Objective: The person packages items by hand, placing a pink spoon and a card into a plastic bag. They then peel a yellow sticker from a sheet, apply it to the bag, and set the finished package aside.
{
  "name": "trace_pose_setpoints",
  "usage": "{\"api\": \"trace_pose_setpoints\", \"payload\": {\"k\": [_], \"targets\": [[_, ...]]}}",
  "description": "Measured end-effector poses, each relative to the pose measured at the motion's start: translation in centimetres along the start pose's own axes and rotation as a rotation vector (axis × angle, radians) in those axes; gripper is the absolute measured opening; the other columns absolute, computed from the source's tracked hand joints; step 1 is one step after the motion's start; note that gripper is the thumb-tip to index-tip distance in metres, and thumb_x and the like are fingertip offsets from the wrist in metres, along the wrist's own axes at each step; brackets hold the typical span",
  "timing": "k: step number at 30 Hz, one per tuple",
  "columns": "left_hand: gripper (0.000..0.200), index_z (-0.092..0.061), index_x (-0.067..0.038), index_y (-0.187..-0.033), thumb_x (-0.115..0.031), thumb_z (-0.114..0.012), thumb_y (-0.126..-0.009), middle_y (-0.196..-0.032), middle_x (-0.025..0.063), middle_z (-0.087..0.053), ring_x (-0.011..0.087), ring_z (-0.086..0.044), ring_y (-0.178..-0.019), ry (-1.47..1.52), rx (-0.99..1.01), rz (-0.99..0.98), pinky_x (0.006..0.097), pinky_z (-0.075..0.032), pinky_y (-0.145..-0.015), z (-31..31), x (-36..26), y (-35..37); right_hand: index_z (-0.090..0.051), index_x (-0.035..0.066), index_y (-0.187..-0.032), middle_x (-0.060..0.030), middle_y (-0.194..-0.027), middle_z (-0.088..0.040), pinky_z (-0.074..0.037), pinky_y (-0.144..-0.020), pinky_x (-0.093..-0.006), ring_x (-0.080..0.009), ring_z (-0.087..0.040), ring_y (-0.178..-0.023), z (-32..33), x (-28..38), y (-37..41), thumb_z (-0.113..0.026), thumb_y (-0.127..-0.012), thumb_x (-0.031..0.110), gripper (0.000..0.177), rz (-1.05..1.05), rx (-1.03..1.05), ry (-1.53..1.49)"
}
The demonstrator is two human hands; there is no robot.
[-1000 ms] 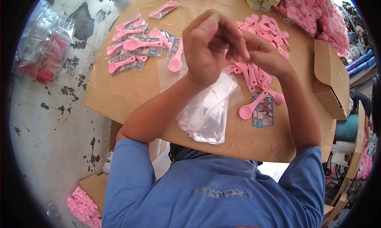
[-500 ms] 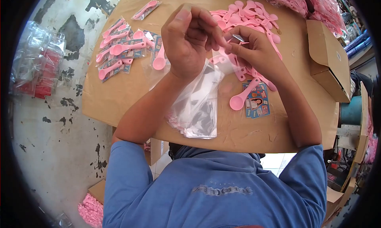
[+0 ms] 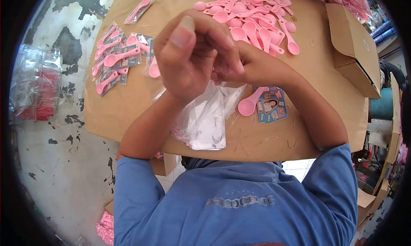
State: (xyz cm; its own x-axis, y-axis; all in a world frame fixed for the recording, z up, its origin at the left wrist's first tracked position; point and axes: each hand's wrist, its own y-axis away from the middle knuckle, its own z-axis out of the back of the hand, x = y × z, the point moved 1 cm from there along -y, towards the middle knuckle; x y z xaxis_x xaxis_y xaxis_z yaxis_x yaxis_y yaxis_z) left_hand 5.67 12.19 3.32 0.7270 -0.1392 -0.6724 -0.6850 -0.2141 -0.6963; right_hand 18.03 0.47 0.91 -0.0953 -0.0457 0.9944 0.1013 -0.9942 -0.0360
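Pink spoons (image 3: 264, 34), blue shirt (image 3: 231, 224) — grey lettering (image 3: 242, 201), brown table (image 3: 115, 122)

Clear plastic bags (image 3: 207, 128) lay overlapping at front centre. Pink spoon (image 3: 247, 107) lay bowl up, handle partly over blue printed cards (image 3: 278, 111). Loose spoons (image 3: 265, 36) lay heaped farther back, bagged spoons (image 3: 122, 57) clustered left.

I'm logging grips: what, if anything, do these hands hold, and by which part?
It can't be told: left hand and right hand overlap, their fingers hiding any hold.
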Motion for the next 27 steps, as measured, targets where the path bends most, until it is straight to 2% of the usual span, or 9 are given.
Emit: {"api": "trace_pose_setpoints", "payload": {"k": [2,5,6,9,11,12,15,18,27], "targets": [[0.053,-0.059,0.001,-0.101,-0.043,-0.030,-0.110,-0.066,0.0179,-0.062,0.0212,-0.054,-0.059,0.069,-0.037,0.011,0.0300,-0.044,-0.056,0.0,-0.6,-0.3,-0.076,0.001,-0.100,-0.0024,-0.084,-0.069,-0.051,-0.072,-0.0276,-0.0096,-0.064,-0.082,-0.3,0.9,0.2,-0.065,-0.095,0.010,0.015,-0.076,-0.004,-0.004],[0.053,-0.061,0.001,-0.102,-0.042,-0.032,-0.110,-0.067,0.0167,-0.063,0.0197,-0.049,-0.059,0.097,-0.045,-0.069,0.0298,-0.041,-0.057,1.0,-1.3,-1.2,-0.072,0.001,-0.114,-0.0029,-0.088,-0.070,-0.052,-0.073,-0.0281,-0.0098,-0.065,-0.083,0.1,-0.8,-0.2,-0.065,-0.093,0.010,0.023,0.007,-0.016,0.133],[0.053,-0.063,0.001,-0.102,-0.042,-0.033,-0.110,-0.067,0.0151,-0.063,0.0186,-0.044,-0.059,0.174,-0.073,-0.051,0.0298,-0.039,-0.057,1.1,-1.5,-1.3,-0.070,0.002,-0.118,-0.0029,-0.089,-0.070,-0.052,-0.074,-0.0283,-0.0100,-0.065,-0.083,0.0,-0.8,-0.1,-0.065,-0.093,0.009,0.026,0.007,-0.037,0.081],[0.053,-0.063,0.000,-0.102,-0.042,-0.033,-0.110,-0.066,0.0138,-0.062,0.0184,-0.043,-0.059,0.230,-0.129,-0.042,0.0297,-0.039,-0.057,0.9,-0.8,-1.3,-0.064,0.004,-0.129,-0.0030,-0.092,-0.070,-0.052,-0.076,-0.0286,-0.0103,-0.065,-0.083,-0.7,0.0,-0.1,-0.065,-0.092,0.008,0.037,-0.004,-0.047,-0.085],[0.052,-0.061,-0.001,-0.101,-0.042,-0.031,-0.110,-0.065,0.0133,-0.061,0.0184,-0.046,-0.060,0.195,-0.072,-0.016,0.0296,-0.039,-0.058,0.2,-0.3,-1.0,-0.059,0.004,-0.133,-0.0031,-0.093,-0.070,-0.051,-0.078,-0.0285,-0.0102,-0.064,-0.084,-1.3,0.7,0.2,-0.065,-0.092,0.008,0.042,-0.031,0.012,-0.212],[0.052,-0.061,-0.001,-0.101,-0.042,-0.030,-0.110,-0.065,0.0135,-0.061,0.0184,-0.046,-0.060,0.194,-0.020,-0.006,0.0296,-0.039,-0.058,-0.4,-0.4,-0.9,-0.064,0.002,-0.123,-0.0032,-0.092,-0.070,-0.051,-0.080,-0.0281,-0.0099,-0.065,-0.085,-1.3,1.1,0.2,-0.064,-0.092,0.008,0.031,-0.047,0.065,-0.211],[0.052,-0.059,-0.001,-0.101,-0.043,-0.029,-0.111,-0.065,0.0146,-0.062,0.0185,-0.048,-0.059,0.185,0.082,0.007,0.0296,-0.040,-0.058,-0.9,-0.6,-1.0,-0.068,0.001,-0.113,-0.0030,-0.092,-0.071,-0.052,-0.081,-0.0284,-0.0102,-0.065,-0.086,-1.6,1.2,0.2,-0.063,-0.093,0.009,0.022,-0.094,0.128,-0.020],[0.053,-0.059,-0.001,-0.100,-0.044,-0.029,-0.111,-0.064,0.0150,-0.062,0.0183,-0.048,-0.059,0.178,0.095,-0.004,0.0294,-0.040,-0.057,-1.0,-0.7,-1.1,-0.072,0.000,-0.108,-0.0032,-0.092,-0.072,-0.052,-0.080,-0.0285,-0.0106,-0.066,-0.086,-1.7,0.9,0.2,-0.064,-0.094,0.010,0.019,-0.046,0.054,-0.017],[0.055,-0.061,0.000,-0.102,-0.044,-0.028,-0.111,-0.064,0.0156,-0.062,0.0190,-0.046,-0.058,0.100,0.052,-0.078,0.0297,-0.040,-0.054,0.8,-2.1,-1.8,-0.072,-0.001,-0.111,-0.0064,-0.090,-0.074,-0.052,-0.076,-0.0297,-0.0113,-0.068,-0.085,-1.8,1.0,-0.1,-0.068,-0.093,0.012,0.023,-0.051,0.016,-0.018]]}}
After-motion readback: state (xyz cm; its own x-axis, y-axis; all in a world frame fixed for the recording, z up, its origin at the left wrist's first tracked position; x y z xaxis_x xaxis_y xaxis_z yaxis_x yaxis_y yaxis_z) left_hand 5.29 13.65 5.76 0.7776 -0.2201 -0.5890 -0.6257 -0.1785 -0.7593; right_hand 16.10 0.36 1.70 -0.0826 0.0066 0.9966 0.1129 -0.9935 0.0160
